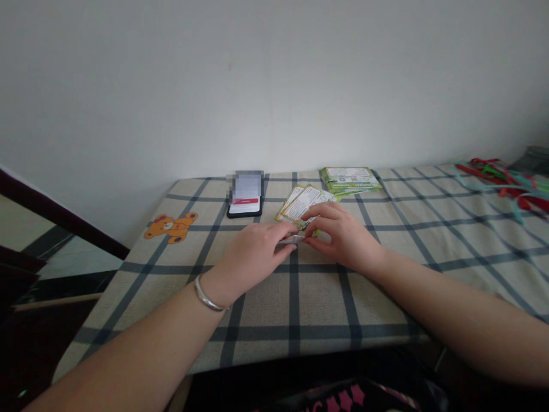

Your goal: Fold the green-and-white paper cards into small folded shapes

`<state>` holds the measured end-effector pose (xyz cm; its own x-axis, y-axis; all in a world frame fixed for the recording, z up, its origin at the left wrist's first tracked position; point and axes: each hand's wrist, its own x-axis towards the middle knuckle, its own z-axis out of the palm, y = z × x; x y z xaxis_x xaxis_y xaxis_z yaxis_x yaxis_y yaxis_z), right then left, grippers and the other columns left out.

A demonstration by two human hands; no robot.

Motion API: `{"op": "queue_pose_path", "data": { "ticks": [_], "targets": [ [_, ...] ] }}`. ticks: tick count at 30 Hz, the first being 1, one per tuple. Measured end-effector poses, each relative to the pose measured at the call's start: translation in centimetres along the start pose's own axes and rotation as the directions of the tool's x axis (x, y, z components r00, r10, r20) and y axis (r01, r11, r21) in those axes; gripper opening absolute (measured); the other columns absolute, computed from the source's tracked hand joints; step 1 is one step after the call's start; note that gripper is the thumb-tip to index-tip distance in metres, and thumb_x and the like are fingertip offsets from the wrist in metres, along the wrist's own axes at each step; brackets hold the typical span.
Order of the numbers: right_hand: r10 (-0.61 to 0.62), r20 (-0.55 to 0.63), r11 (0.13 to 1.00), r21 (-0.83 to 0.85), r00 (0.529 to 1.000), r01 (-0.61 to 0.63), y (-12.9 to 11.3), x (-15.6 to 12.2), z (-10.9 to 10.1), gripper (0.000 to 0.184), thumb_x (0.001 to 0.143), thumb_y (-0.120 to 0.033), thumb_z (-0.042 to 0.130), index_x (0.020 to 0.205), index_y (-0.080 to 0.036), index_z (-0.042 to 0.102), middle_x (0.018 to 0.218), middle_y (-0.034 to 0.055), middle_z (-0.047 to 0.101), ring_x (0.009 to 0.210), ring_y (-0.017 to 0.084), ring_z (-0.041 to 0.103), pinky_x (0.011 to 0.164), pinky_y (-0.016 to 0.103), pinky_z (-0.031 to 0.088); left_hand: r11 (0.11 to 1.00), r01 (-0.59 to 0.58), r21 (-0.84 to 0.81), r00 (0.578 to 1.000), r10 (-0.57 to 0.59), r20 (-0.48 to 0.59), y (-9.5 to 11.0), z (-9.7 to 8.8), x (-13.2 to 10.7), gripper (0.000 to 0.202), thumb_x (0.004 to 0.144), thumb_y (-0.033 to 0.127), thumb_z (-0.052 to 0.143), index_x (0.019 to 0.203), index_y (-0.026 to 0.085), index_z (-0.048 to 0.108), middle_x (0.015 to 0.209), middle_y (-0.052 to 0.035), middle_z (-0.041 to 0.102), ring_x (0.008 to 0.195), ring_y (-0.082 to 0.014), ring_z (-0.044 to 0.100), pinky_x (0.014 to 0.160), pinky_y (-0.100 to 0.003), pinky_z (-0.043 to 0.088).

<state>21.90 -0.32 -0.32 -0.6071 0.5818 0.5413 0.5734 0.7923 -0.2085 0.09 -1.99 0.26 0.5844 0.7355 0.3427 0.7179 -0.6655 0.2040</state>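
Between my two hands is a small, thin whitish piece, like a folded card or packet (pixel 291 239), held low over the checked cloth. My left hand (pixel 257 246) pinches its left end between thumb and fingers; a silver bangle (pixel 208 296) is on that wrist. On the other end, the thumb and forefinger of my right hand (pixel 343 234) close, with the other fingers bent above. Just beyond my fingers lie several green-and-white printed cards (pixel 302 203), fanned and overlapping, partly covered by my right hand. Exactly what the pinched piece is, I cannot make out.
A phone (pixel 245 197) with a lit screen lies behind my left hand. A stack of similar cards (pixel 351 178) sits near the wall. Red, green and pale blue ribbon-like strips (pixel 510 183) lie at the far right. An orange bear picture (pixel 171 228) is at left on the tablecloth (pixel 257 320).
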Motion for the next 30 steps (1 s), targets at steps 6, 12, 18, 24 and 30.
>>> {"op": "queue_pose_path", "data": {
  "ticks": [6,12,18,24,30],
  "targets": [
    [-0.055,-0.001,0.995,-0.081,0.998,0.055,-0.62,0.15,-0.15,0.007,0.090,-0.023,0.058,0.089,-0.021,0.065,0.108,0.0065,0.067,0.109,0.022,0.056,0.095,0.038,0.046,0.986,-0.084,0.143,0.996,0.086,-0.013,0.31,-0.42,0.00,0.015,0.092,0.028,0.056,0.090,0.018,0.067,0.089,-0.0050,0.069,0.089,-0.0227,0.060,0.078,-0.037,0.047],
    [0.001,-0.045,0.999,-0.035,0.999,-0.002,-0.63,0.12,-0.15,0.003,0.086,-0.021,0.061,0.089,-0.021,0.060,0.103,0.0058,0.067,0.100,0.021,0.059,0.090,0.036,0.047,0.979,-0.061,0.193,0.995,0.076,-0.069,0.07,-0.32,-0.10,0.015,0.093,0.025,0.053,0.090,0.018,0.066,0.086,-0.0048,0.069,0.084,-0.0212,0.061,0.076,-0.035,0.046],
    [0.059,-0.053,0.996,-0.068,0.997,-0.062,-0.25,-0.05,-0.07,0.006,0.084,-0.022,0.063,0.088,-0.020,0.059,0.099,0.0060,0.066,0.097,0.022,0.059,0.086,0.036,0.047,0.961,0.009,0.275,0.996,0.016,-0.090,-0.19,-0.21,-0.13,0.011,0.092,0.027,0.055,0.092,0.020,0.063,0.080,-0.0042,0.067,0.076,-0.0222,0.062,0.068,-0.034,0.044],
    [0.051,-0.067,0.995,-0.077,0.996,-0.056,-0.17,-0.04,0.02,0.003,0.084,-0.019,0.063,0.085,-0.021,0.060,0.097,0.0052,0.067,0.095,0.021,0.059,0.084,0.035,0.048,0.952,0.021,0.305,0.996,0.005,-0.084,-0.05,-0.15,-0.07,0.009,0.092,0.028,0.055,0.094,0.021,0.061,0.077,-0.0029,0.066,0.073,-0.0223,0.063,0.066,-0.034,0.043],
    [0.040,-0.081,0.997,-0.058,0.996,-0.044,-0.13,-0.03,0.04,0.003,0.083,-0.018,0.064,0.082,-0.020,0.062,0.096,0.0038,0.068,0.093,0.020,0.060,0.084,0.035,0.048,0.952,-0.010,0.306,0.997,0.035,-0.074,0.28,-0.48,0.02,0.007,0.092,0.025,0.053,0.093,0.019,0.058,0.076,-0.0027,0.065,0.071,-0.0217,0.063,0.062,-0.033,0.042]
  ]
}}
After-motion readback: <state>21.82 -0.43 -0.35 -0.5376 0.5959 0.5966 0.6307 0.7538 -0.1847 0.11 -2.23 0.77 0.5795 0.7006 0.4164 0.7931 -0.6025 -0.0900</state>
